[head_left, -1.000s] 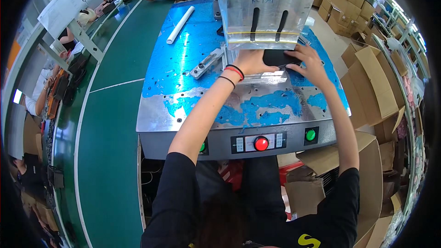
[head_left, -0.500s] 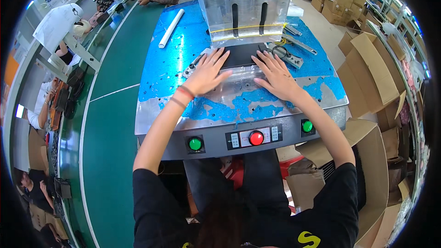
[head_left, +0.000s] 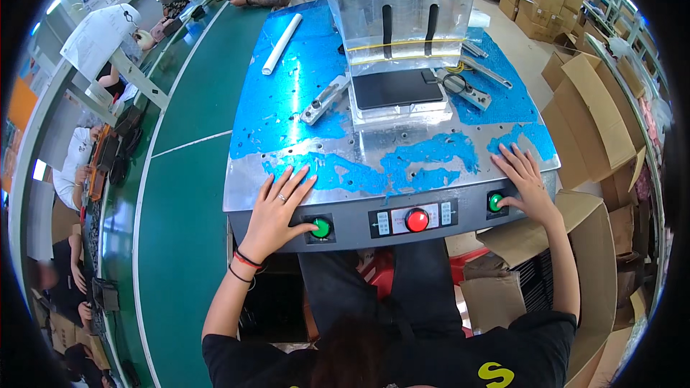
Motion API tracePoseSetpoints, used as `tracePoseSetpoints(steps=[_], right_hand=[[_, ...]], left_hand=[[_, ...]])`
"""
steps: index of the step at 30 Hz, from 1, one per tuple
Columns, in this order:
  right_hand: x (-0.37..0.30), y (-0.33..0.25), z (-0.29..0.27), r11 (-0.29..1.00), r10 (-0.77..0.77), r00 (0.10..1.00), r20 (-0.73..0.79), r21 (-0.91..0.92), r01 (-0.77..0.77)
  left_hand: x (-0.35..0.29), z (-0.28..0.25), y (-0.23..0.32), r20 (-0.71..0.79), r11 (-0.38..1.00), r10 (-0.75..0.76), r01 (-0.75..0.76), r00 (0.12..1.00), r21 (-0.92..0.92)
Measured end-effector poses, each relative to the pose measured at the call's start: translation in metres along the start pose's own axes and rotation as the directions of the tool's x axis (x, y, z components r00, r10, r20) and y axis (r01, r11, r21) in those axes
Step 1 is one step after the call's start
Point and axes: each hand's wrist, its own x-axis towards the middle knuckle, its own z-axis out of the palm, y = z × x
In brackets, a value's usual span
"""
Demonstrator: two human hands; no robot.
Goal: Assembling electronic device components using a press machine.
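My left hand (head_left: 277,212) is open, its fingers spread on the front edge of the machine table (head_left: 352,197) and its thumb on the left green button (head_left: 320,228). Over on the right, my right hand (head_left: 527,185) lies open too, thumb touching the right green button (head_left: 496,202). Between them sits a red button (head_left: 417,220) that neither hand touches. A flat black rectangular panel (head_left: 397,89) rests in the metal fixture (head_left: 402,113) under the press head (head_left: 406,21). The panel's far edge is hidden beneath the head.
Metal clamp bars (head_left: 325,100) flank the fixture, and a white tube (head_left: 282,44) lies at the far left. A green conveyor (head_left: 188,179) runs along the left, with other people beyond it. Open cardboard boxes (head_left: 593,111) stand to the right.
Both hands have left the black panel in the fixture and come back toward me. They have spread apart, each thumb now on a green button. The panel is uncovered.
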Motion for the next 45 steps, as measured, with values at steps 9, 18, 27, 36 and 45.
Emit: tracePoseSetpoints(steps=[9,18,27,36,45], right_hand=[[-0.112,0.023,0.028,0.897,0.442,0.713,-0.544,0.247,-0.368],[-0.242,0.019,0.099,0.797,0.570,0.817,0.090,0.180,-0.576],[-0.213,0.018,0.156,0.945,0.305,0.946,0.115,0.089,-0.315],[-0.206,0.032,0.183,0.988,0.151,0.989,0.000,0.043,-0.151],[-0.196,0.010,0.107,0.939,0.152,0.987,0.059,0.302,-0.163]], left_hand=[[-0.045,0.009,-0.004,-0.154,0.997,-0.046,0.036,0.987,-0.068],[-0.049,0.020,-0.005,-0.139,0.991,-0.104,0.090,0.985,-0.103],[-0.051,0.023,-0.003,-0.181,0.994,-0.099,0.089,0.978,-0.065],[-0.051,0.021,-0.001,-0.186,0.995,-0.088,0.079,0.978,-0.058],[-0.053,0.019,-0.005,-0.165,0.997,-0.057,0.049,0.985,-0.054]])
